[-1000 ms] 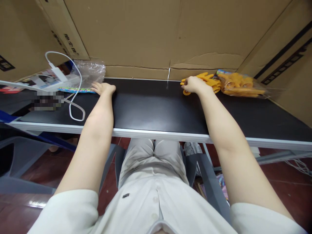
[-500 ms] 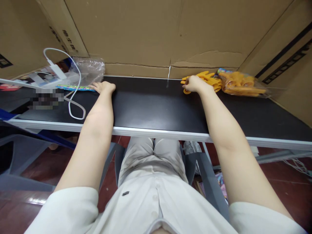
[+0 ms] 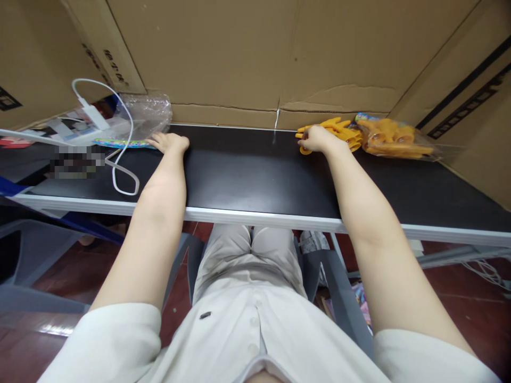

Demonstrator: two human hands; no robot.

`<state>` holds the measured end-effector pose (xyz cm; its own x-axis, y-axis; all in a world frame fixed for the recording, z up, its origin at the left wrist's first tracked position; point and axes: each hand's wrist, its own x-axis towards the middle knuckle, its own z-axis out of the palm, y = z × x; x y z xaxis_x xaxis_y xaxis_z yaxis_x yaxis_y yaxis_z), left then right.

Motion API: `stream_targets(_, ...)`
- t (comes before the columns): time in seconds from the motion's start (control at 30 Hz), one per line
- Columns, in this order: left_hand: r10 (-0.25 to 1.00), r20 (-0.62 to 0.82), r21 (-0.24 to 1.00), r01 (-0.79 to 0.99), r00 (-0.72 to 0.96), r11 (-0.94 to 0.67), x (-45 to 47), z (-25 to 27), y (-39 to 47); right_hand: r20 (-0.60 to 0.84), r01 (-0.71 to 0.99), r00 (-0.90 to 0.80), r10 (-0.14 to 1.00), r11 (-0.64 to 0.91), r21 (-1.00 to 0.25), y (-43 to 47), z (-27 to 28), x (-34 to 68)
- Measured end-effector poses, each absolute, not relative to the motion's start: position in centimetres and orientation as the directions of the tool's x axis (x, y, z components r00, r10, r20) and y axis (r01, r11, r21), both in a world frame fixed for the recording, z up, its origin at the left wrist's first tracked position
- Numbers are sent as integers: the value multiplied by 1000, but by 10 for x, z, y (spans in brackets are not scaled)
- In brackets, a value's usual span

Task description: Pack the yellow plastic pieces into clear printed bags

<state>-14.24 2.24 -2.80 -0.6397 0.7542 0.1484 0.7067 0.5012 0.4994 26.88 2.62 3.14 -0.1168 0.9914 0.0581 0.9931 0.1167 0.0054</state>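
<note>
My left hand [image 3: 170, 142] lies on the black tabletop with its fingers spread and holds nothing. Its fingertips reach the edge of a clear plastic bag [image 3: 149, 114] with a colourful printed strip. Over on the right, my right hand [image 3: 317, 138] is curled at the near side of a pile of yellow-orange plastic pieces [image 3: 353, 139]. Its thumb and fingers close on one yellow plastic piece [image 3: 305, 151], whose rounded end shows below the hand. My fingers hide much of that piece, and its exact kind is unclear.
A clear bag of similar yellow pieces [image 3: 393, 139] lies right of the pile. At left are a white cable [image 3: 131, 127] with a plug and a blurred-out object [image 3: 75, 162]. Cardboard walls [image 3: 223, 53] enclose the back and sides. A metal edge [image 3: 255, 217] runs along the table's front.
</note>
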Motion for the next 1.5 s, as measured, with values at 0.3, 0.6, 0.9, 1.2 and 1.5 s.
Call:
stream_targets(0.3,793,137,376,772,-594,513,-111,-4,11,80,991,-131,988,129,26,32,27,271)
stream_targets(0.6,908,190,365,886,-373,287,-63,10,4,95,989,-143,985,140,36,40,23,273)
stream_targets(0.9,971,213,245,968,-106,52,-39,9,4,78,992,-129,989,127,25,35,26,271)
stream_targets(1.2,507,235,542,545,-829,640,-180,13,-28,82,992,-124,989,124,6,44,24,276)
stream_targets(1.5,651,67,322,634,-756,703,-221,6,-61,94,991,-131,987,132,-8,52,19,281)
